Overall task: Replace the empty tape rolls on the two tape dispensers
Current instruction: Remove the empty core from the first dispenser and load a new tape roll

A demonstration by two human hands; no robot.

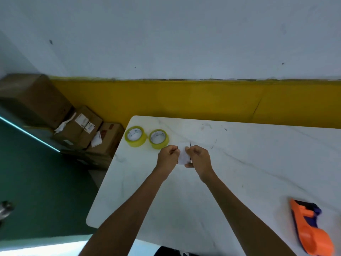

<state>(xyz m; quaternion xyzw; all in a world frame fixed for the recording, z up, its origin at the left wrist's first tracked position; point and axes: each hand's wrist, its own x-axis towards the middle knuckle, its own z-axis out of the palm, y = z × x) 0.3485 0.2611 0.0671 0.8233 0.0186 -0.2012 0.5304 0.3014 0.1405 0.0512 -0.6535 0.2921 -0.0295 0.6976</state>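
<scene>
Two full rolls of yellowish tape lie flat at the table's far left, one (pixel 135 136) beside the other (pixel 158 139). Just right of them, my left hand (pixel 168 157) and my right hand (pixel 198 157) both pinch a small white object (pixel 183 154) held between them above the table. It has a thin dark edge on its right side; what it is cannot be told. An orange and purple tape dispenser (pixel 310 230) lies on the table's near right, away from both hands. A second dispenser is not visible.
The white marble-look table (pixel 239 163) stands against a wall with a yellow band. Several cardboard boxes (pixel 77 130) are stacked on the green floor left of the table. A metal object (pixel 5 209) shows at the left edge.
</scene>
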